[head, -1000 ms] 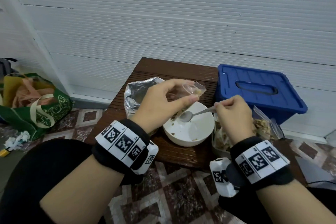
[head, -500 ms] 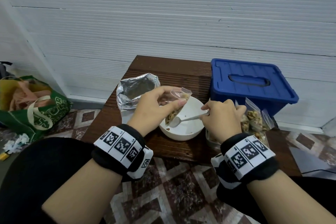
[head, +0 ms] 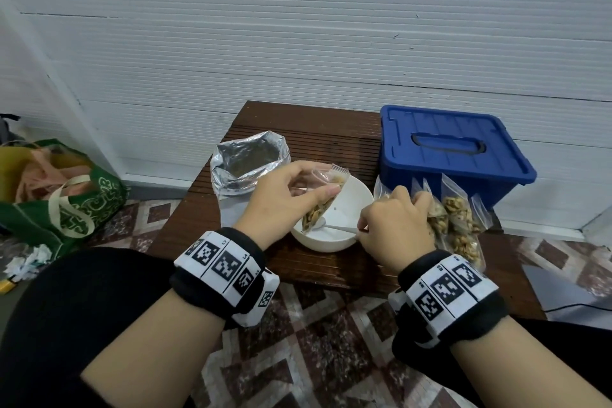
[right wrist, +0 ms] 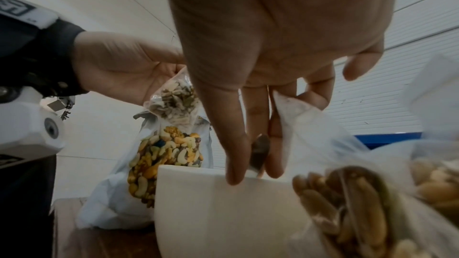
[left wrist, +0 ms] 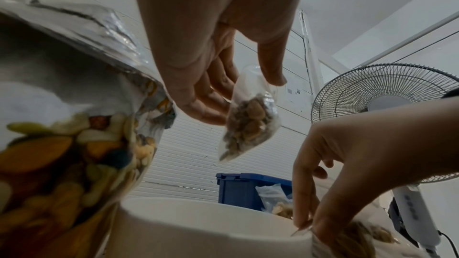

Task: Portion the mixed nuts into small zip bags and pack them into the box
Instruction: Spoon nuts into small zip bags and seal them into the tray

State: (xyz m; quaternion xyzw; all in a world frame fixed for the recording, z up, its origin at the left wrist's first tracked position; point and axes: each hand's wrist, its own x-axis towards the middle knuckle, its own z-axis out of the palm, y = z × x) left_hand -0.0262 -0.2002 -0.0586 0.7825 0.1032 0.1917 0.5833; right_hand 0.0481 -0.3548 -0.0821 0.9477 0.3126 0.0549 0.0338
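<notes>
My left hand (head: 284,195) pinches a small clear zip bag (head: 323,209) by its top edge, tilted over the white bowl (head: 351,205). Nuts fill the bag's lower corner (left wrist: 250,123). My right hand (head: 394,225) pinches the handle of a metal spoon (head: 334,227) at the bowl's right rim, and the spoon's head lies inside the bowl. The right wrist view shows the handle (right wrist: 259,150) between thumb and fingers above the bowl (right wrist: 223,213). The blue box (head: 447,149) stands at the back right with its lid on.
An open foil bag of mixed nuts (head: 248,162) stands left of the bowl on the small wooden table (head: 331,136). Several filled zip bags (head: 460,225) lean against the box beside my right hand. A green bag (head: 66,205) lies on the floor at left, a fan (left wrist: 387,93) to the right.
My right hand has come down from the zip bag's mouth to the bowl's rim, laying the spoon in the bowl. The left hand has lowered and tilted the bag.
</notes>
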